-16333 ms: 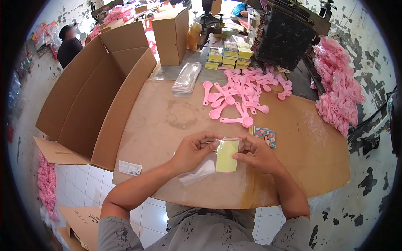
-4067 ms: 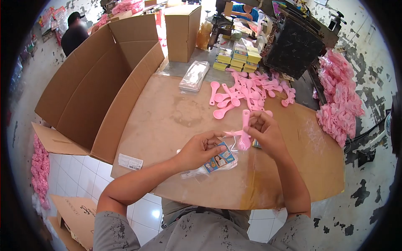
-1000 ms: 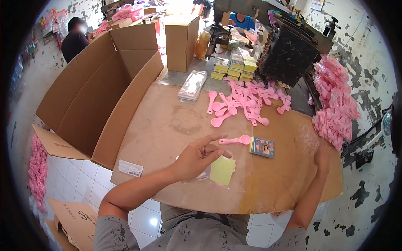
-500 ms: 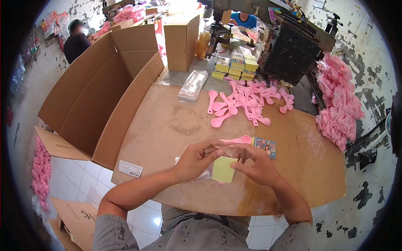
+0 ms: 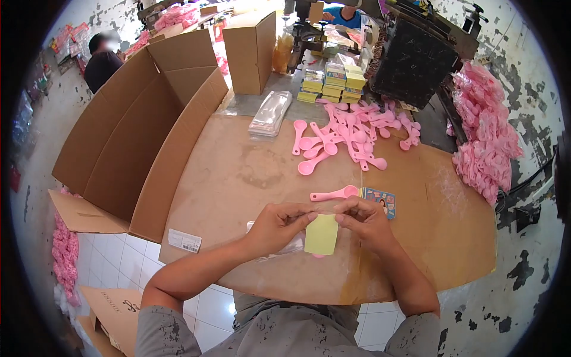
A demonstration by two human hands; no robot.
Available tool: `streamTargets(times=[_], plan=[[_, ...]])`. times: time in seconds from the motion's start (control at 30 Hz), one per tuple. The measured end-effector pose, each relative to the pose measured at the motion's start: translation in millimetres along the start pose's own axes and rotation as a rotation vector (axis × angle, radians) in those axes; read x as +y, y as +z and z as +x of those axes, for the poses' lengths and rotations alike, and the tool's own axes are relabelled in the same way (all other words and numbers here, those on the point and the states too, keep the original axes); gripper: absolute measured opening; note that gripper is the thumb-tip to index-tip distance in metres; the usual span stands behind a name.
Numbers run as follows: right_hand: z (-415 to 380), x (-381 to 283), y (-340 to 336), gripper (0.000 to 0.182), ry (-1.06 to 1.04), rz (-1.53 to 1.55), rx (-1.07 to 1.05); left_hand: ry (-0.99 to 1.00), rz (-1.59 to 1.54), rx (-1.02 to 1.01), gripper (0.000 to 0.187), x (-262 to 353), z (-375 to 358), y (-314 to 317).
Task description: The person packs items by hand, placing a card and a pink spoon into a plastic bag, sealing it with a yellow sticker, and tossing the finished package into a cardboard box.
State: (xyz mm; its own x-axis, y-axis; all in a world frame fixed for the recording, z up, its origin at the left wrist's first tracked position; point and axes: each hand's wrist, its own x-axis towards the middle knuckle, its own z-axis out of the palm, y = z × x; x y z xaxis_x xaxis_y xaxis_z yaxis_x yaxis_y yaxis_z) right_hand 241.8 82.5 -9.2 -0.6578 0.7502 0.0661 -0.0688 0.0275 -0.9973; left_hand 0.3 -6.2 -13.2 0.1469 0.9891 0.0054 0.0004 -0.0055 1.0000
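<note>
Between my two hands hangs a yellow-green card (image 5: 321, 235), which looks to be inside a clear bag. My left hand (image 5: 284, 225) pinches at its upper left corner. At the upper right corner, my right hand (image 5: 361, 220) is closed in a pinch. A bit of pink shows under the card's lower edge. Just beyond my fingers lies a pink spoon (image 5: 334, 194), beside a blue printed card (image 5: 380, 201). Clear plastic (image 5: 285, 247) lies partly hidden behind my left hand. Farther back is a heap of pink spoons (image 5: 351, 134).
A large open carton (image 5: 178, 154) stands at the left. Clear bags (image 5: 270, 114) and card stacks (image 5: 333, 80) lie at the back, near a black box (image 5: 413, 62). Bagged pink spoons (image 5: 485, 131) hang at the right. A person (image 5: 102, 65) is at the far left, another (image 5: 344, 16) at the back.
My right hand has closed in on the card's top right corner, and the card hangs straighter. The camera view has shifted slightly.
</note>
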Motion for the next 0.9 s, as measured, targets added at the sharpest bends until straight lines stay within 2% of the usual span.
streamTargets(times=[0.13, 0.23, 0.33, 0.43, 0.53, 0.63, 0.73, 0.83, 0.9], plan=[[1, -2, -5, 0.013, -0.020, 0.004, 0.011, 0.023, -0.054, -0.006, 0.027, 8, 1, 0], [1, -1, -11, 0.015, -0.129, -0.088, -0.012, 0.100, -0.077, -0.027, 0.026, 5, 2, 0], [1, -4, -12, 0.015, -0.089, -0.053, -0.016, 0.099, -0.064, -0.045, 0.027, -2, 2, -3], [1, -3, -16, 0.014, -0.101, -0.029, -0.080, 0.045, -0.221, -0.027, 0.028, -6, 3, -7], [-2, -8, -9, 0.012, -0.071, -0.121, -0.033, -0.017, -0.394, -0.053, 0.030, 1, 2, -8], [-1, -2, -7, 0.012, -0.064, -0.072, -0.007, -0.021, -0.059, -0.022, 0.029, 1, 4, -6], [-1, -9, -7, 0.012, 0.007, -0.070, 0.008, -0.004, -0.163, -0.058, 0.029, -4, 5, -4], [0, -4, -12, 0.018, -0.052, -0.147, -0.018, -0.035, -0.157, -0.081, 0.032, -3, 7, -5], [2, -2, -10, 0.022, -0.029, -0.045, 0.002, -0.034, -0.158, -0.065, 0.030, -1, 7, -3]])
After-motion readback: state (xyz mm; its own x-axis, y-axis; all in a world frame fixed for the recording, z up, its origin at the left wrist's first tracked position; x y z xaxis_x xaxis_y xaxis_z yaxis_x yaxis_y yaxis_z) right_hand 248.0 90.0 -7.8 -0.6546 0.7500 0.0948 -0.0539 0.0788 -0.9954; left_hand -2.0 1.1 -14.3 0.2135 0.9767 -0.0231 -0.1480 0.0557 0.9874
